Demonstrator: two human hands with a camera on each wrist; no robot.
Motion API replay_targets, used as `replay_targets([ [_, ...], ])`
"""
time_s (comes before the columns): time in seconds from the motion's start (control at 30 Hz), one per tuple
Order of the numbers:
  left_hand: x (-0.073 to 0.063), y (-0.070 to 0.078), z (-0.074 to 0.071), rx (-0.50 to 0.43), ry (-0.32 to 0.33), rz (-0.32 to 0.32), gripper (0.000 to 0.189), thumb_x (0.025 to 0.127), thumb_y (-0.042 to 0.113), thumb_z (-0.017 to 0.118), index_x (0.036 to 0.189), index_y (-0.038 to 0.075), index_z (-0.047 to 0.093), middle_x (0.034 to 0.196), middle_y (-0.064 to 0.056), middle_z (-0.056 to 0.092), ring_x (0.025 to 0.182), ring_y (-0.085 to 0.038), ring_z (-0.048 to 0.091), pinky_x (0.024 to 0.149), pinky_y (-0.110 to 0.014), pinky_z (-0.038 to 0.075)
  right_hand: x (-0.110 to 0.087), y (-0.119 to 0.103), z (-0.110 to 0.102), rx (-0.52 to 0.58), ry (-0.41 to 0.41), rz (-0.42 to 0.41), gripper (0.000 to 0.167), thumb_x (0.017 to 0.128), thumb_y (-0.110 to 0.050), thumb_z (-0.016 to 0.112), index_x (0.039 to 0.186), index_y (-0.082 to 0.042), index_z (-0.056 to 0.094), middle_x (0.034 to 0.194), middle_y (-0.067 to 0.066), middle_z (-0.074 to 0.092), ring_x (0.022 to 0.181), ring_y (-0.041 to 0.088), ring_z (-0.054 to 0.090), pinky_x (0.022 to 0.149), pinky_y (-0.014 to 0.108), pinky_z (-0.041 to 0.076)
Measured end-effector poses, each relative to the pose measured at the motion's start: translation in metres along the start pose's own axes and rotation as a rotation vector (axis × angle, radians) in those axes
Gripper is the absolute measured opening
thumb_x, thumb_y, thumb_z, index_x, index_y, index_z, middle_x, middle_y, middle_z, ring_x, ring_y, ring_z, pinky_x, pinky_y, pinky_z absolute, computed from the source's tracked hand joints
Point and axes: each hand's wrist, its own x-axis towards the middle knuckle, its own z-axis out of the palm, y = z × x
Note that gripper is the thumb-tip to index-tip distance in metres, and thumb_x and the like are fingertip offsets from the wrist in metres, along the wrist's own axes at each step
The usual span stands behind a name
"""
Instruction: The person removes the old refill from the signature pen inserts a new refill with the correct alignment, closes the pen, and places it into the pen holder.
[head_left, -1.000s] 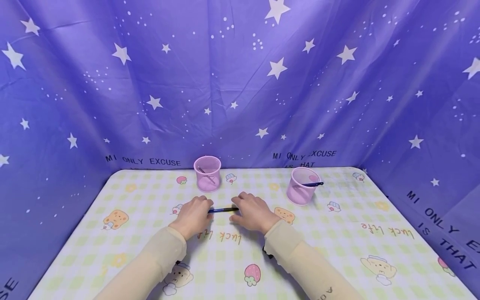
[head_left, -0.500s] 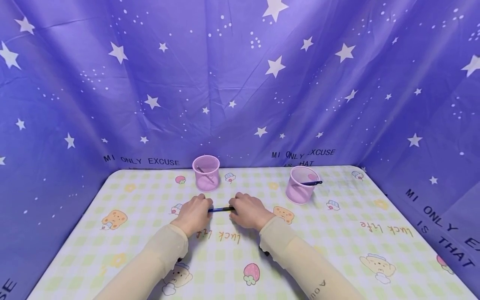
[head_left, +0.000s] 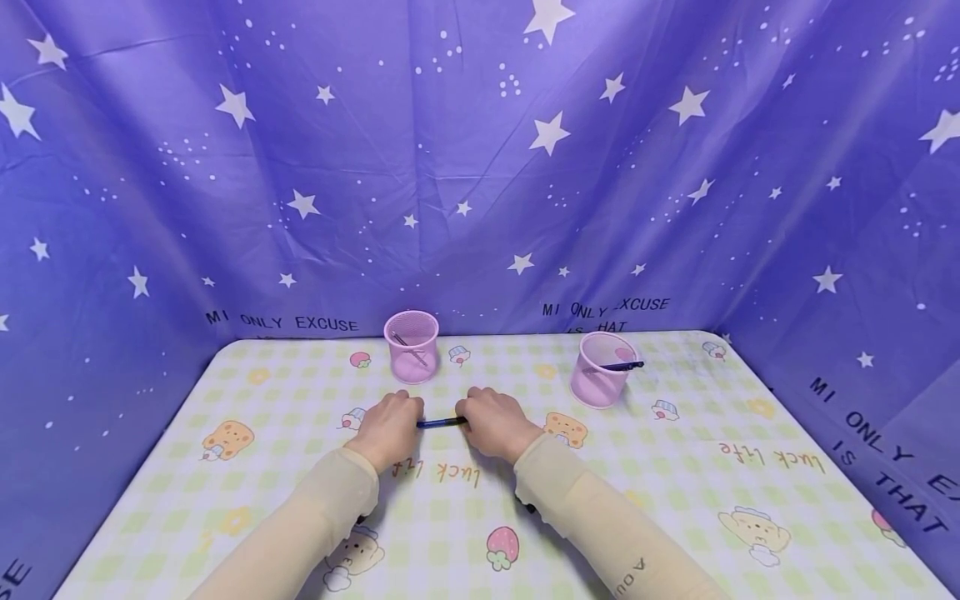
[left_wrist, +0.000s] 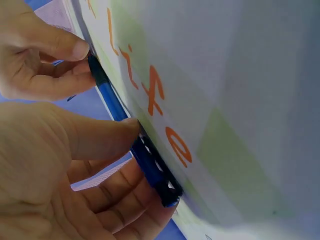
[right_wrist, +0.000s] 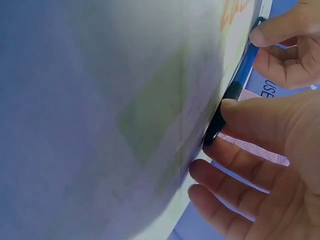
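A blue pen with a black end point(head_left: 441, 422) lies crosswise just at the tablecloth, between the two hands. The left hand point(head_left: 387, 429) pinches its clip end between thumb and fingers; the clip and blue barrel point(left_wrist: 146, 159) show in the left wrist view. At the other end, the right hand point(head_left: 495, 422) has its thumb and index finger on the black part point(right_wrist: 217, 122), its remaining fingers spread apart below in the right wrist view. Part of the barrel shows bare between the hands.
Behind the left hand stands a pink mesh pen cup point(head_left: 412, 348) with thin sticks visible inside. Another pink mesh cup point(head_left: 600, 385), at the right, has a dark pen point(head_left: 622, 366) leaning over its rim. A purple starry curtain point(head_left: 465, 167) surrounds the checked table point(head_left: 660, 500).
The right hand has shifted slightly left, its fingers drawing in around the pen's black end. The left hand keeps its hold on the clip end. The cups stay put.
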Motion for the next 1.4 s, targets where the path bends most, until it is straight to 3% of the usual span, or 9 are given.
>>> replay_targets([
  [0.6,-0.001,0.003,0.001,0.003,-0.017,0.018,0.013,0.078,-0.001,0.067,0.089,0.006,0.068,0.078,-0.005,0.055,0.073,-0.023,0.055,0.067,-0.039,0.048,0.002,0.000,0.001,0.006,0.021,0.024,0.006,0.083,-0.012,0.070,0.081,-0.017,0.066,0.074,-0.003,0.053,0.068,0.015,0.056,0.057,0.031,0.045],
  [0.77,-0.001,0.002,-0.001,0.000,0.006,0.035,0.013,0.077,-0.001,0.067,0.087,0.007,0.067,0.078,-0.005,0.055,0.073,-0.023,0.054,0.066,-0.039,0.047,0.000,0.001,0.001,0.020,0.036,0.019,0.010,0.084,-0.011,0.068,0.079,-0.016,0.062,0.072,-0.003,0.052,0.066,0.015,0.054,0.054,0.031,0.043],
  [0.9,-0.001,0.000,-0.004,-0.008,0.023,0.033,0.012,0.076,0.000,0.069,0.085,0.008,0.067,0.077,-0.003,0.054,0.073,-0.022,0.053,0.066,-0.038,0.046,-0.002,0.003,0.000,0.043,0.052,-0.015,0.008,0.085,-0.010,0.068,0.086,-0.017,0.066,0.075,-0.002,0.053,0.067,0.015,0.055,0.054,0.031,0.043],
  [1.4,-0.009,0.005,-0.008,-0.018,0.155,0.112,0.011,0.077,0.002,0.072,0.079,0.010,0.065,0.074,0.000,0.052,0.070,-0.019,0.052,0.064,-0.035,0.045,-0.014,0.005,-0.007,0.078,0.090,-0.061,0.013,0.085,-0.005,0.065,0.096,-0.013,0.068,0.082,-0.003,0.057,0.077,0.016,0.059,0.065,0.031,0.049],
])
